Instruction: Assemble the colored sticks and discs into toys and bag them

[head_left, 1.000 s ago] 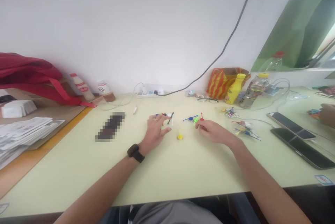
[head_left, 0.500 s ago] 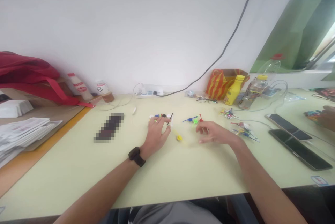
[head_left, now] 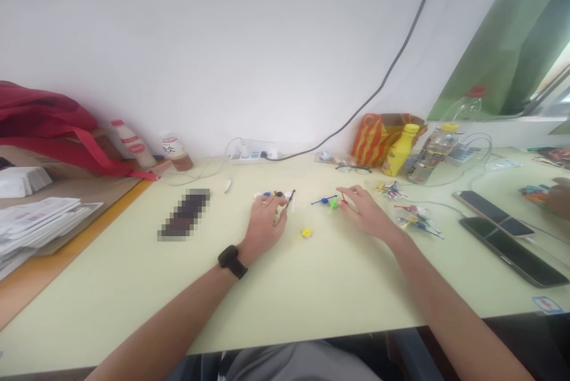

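Observation:
My left hand, wearing a black watch, curves over a cluster of small coloured plastic discs. Its thumb and index finger close at the lower end of a black arrow spinner; the fingers partly hide the contact. My right hand has its index finger and thumb apart around a small red arrow spinner. Just left of it lie a green spinner and a blue arrow spinner. A yellow spinner rests on the table between my hands.
More spinners lie right of my right hand, near two phones. A striped bag, yellow bottle and power strip stand along the wall. Papers are at left; another person's hand is at far right.
My right hand has moved up and forward, and its fingers now surround the red arrow spinner. My left thumb has drawn in towards the black arrow spinner.

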`<state>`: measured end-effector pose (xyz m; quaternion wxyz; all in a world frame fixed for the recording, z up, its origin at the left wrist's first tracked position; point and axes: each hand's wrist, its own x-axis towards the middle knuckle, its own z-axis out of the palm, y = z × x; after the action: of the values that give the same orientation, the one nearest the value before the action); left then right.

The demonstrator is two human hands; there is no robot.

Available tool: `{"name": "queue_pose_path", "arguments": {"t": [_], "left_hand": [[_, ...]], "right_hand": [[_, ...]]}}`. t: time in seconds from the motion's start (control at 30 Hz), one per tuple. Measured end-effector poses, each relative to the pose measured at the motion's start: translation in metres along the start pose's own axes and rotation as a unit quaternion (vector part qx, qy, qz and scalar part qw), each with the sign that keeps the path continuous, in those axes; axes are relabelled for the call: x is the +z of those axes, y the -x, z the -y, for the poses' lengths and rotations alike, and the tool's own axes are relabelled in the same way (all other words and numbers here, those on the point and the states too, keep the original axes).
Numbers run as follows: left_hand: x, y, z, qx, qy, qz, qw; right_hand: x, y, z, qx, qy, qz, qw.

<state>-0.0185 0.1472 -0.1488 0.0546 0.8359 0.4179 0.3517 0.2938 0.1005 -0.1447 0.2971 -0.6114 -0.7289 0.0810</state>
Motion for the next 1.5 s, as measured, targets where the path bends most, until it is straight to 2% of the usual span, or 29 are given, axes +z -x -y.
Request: {"name": "queue_pose_path", "arguments": {"t": [0.1, 0.27, 0.5, 0.67, 0.77, 0.9, 1.03, 1.2, 1.33, 1.5], "left_hand": [[-0.003, 0.0, 0.0, 0.003, -0.036, 0.031, 0.999], [-0.008, 0.001, -0.004, 0.032, -0.056, 0.097, 0.993], [-0.008, 0.001, -0.007, 0.046, -0.035, 0.132, 0.99], [-0.01, 0.0, -0.007, 0.04, -0.012, 0.126, 0.991], [-0.011, 0.0, -0.007, 0.036, -0.004, 0.123, 0.992], [-0.009, 0.0, -0.005, 0.035, -0.014, 0.108, 0.993], [-0.002, 0.0, 0.005, 0.033, -0.034, 0.062, 0.997], [0.002, -0.002, 0.015, 0.007, -0.051, 0.021, 0.998], [0.001, -0.003, 0.014, 0.011, -0.052, 0.026, 0.998], [-0.003, -0.003, 0.008, 0.044, -0.057, 0.061, 0.996]], "right_hand": [[0.011, 0.001, -0.001, 0.015, 0.035, 0.033, 0.999], [0.023, -0.001, 0.004, 0.008, 0.071, 0.05, 0.996], [0.036, -0.007, 0.012, 0.005, 0.075, 0.049, 0.996], [0.037, -0.009, 0.004, -0.02, 0.04, 0.032, 0.998], [0.037, -0.009, 0.001, -0.031, 0.049, -0.001, 0.998], [0.034, -0.005, 0.019, -0.083, 0.031, -0.04, 0.995], [0.031, 0.006, 0.054, -0.18, -0.043, 0.026, 0.982], [0.033, 0.016, 0.077, -0.224, -0.077, 0.1, 0.966], [0.034, 0.015, 0.073, -0.216, -0.079, 0.102, 0.968], [0.033, 0.006, 0.048, -0.179, -0.028, 0.039, 0.983]]}}
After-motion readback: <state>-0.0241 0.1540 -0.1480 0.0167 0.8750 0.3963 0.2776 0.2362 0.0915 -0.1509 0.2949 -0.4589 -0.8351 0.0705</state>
